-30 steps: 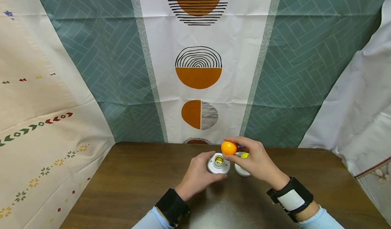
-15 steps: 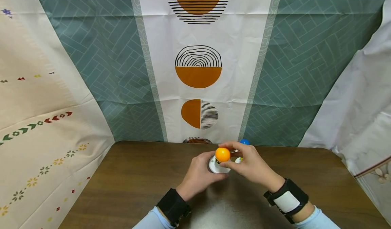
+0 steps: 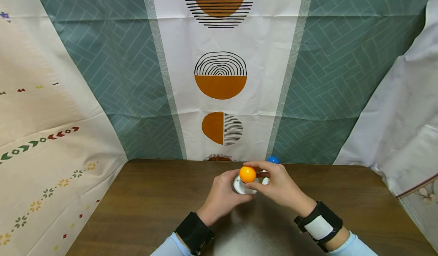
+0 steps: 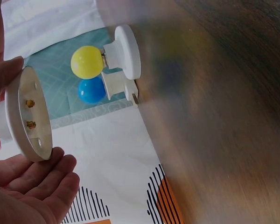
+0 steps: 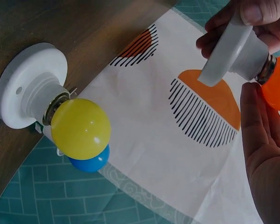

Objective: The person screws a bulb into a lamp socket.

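My left hand [image 3: 221, 192] grips a white round lamp holder [image 3: 241, 187] by its rim, raised off the table. In the left wrist view the underside of that lamp holder [image 4: 30, 112], with two brass screws, faces the camera. An orange light bulb [image 3: 247, 174] is pinched between the thumb and fingers of my right hand [image 3: 278, 184]. The right wrist view shows the orange bulb [image 5: 276, 88] at the holder's mouth, part of its metal base visible between glass and socket. How deep the base sits inside is hidden.
A yellow bulb [image 5: 81, 128] sits in another white lamp holder [image 5: 30, 86] on the table. Behind it a blue bulb [image 4: 91, 90] stands in a third holder [image 4: 116, 84]. The brown table [image 3: 154, 206] ends at a patterned cloth [image 3: 222, 39] hanging behind.
My right hand has carried the orange bulb left and down from beside the lamp holder onto its mouth. The blue bulb has come into sight behind the hand. My left hand stays in place.
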{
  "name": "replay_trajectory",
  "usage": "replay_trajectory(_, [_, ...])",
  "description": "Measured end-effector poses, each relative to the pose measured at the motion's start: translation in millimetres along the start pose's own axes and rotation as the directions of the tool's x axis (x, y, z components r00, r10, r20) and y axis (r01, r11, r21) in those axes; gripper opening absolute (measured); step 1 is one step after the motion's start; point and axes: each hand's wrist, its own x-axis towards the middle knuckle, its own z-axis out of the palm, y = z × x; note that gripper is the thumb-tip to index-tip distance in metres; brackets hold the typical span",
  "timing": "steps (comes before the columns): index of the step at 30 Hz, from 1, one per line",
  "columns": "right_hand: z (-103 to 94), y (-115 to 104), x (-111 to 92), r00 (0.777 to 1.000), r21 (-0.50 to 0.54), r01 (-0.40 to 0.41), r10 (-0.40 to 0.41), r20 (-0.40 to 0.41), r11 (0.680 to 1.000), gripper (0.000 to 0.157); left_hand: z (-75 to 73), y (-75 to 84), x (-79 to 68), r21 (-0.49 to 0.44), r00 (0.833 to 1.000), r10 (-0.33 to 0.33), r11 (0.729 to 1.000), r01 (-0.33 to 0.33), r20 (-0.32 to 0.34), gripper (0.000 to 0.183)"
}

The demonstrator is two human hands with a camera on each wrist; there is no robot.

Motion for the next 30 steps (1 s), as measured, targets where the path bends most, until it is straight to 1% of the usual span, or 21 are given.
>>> replay_trajectory(10, [0.6, -1.9, -1.0, 1.0, -0.01, -0.023, 0.023, -0.005, 1.0, 0.056, 0.6, -2.6, -1.1, -0.01, 1.0, -0.013, 1.0, 0.013, 0.005, 0.062])
replay_trajectory(13, [0.1, -3.8, -1.5, 1.0, -0.004, -0.03, 0.03, -0.007, 1.0, 0.053, 0.6, -2.0, -1.1, -0.009, 1.0, -0.015, 1.0, 0.015, 0.008, 0.062])
replay_trajectory(18, [-1.1, -4.7, -1.2, 0.999, 0.043, -0.05, 0.049, 0.008, 0.998, 0.046, -0.3, -2.4, 1.5, -0.005, 1.0, -0.004, 1.0, 0.004, 0.008, 0.063])
replay_trajectory(23, [-2.2, -4.7, -0.5, 0.997, 0.073, -0.07, 0.068, 0.027, 0.995, 0.044, -1.3, -2.6, 2.8, -0.009, 1.0, -0.002, 1.0, 0.002, 0.007, 0.064])
replay_trajectory(26, [-1.7, -4.6, -0.8, 0.997, 0.087, -0.076, 0.074, 0.016, 0.993, 0.044, -1.1, -2.6, 2.5, -0.007, 1.0, -0.004, 1.0, 0.004, 0.005, 0.064])
replay_trajectory(30, [1.2, -4.9, -1.5, 0.995, 0.106, -0.096, 0.099, -0.029, 0.99, 0.043, 0.0, -2.5, 1.5, -0.013, 1.0, -0.019, 1.0, 0.019, 0.001, 0.063])
